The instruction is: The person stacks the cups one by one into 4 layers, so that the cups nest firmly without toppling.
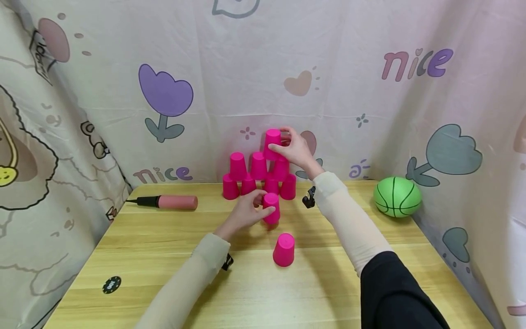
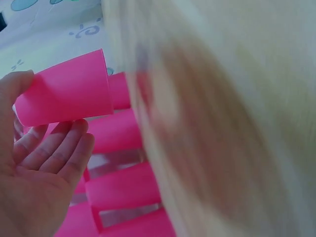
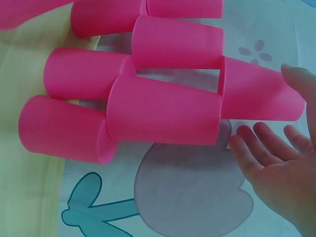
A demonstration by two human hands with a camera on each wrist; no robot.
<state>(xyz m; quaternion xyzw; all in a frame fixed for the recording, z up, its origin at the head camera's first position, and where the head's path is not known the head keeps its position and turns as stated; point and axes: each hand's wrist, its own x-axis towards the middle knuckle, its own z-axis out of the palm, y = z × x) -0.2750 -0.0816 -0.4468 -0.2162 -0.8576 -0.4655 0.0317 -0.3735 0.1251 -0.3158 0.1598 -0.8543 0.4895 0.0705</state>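
Observation:
Pink cups stand upside down in a tiered stack, with a bottom row of several and a middle row (image 1: 237, 167) of three. On top, at the right, sits another pink cup (image 1: 272, 139); my right hand (image 1: 297, 148) holds it with the thumb in front and fingers behind. In the right wrist view, its wide rim rests on middle-row cups (image 3: 165, 109). My left hand (image 1: 245, 210) grips a further pink cup (image 1: 270, 209) in front of the stack, thumb on one side and fingers on the other. One more pink cup (image 1: 284, 250) stands upside down nearer me.
A pink and black hand pump (image 1: 176, 202) lies at the table's left. At the right edge sits a green ball (image 1: 397, 197). A black round chip (image 1: 112, 284) marked 100 is at the near left. Patterned curtain (image 1: 230, 68) hangs behind the wooden table (image 1: 328, 292).

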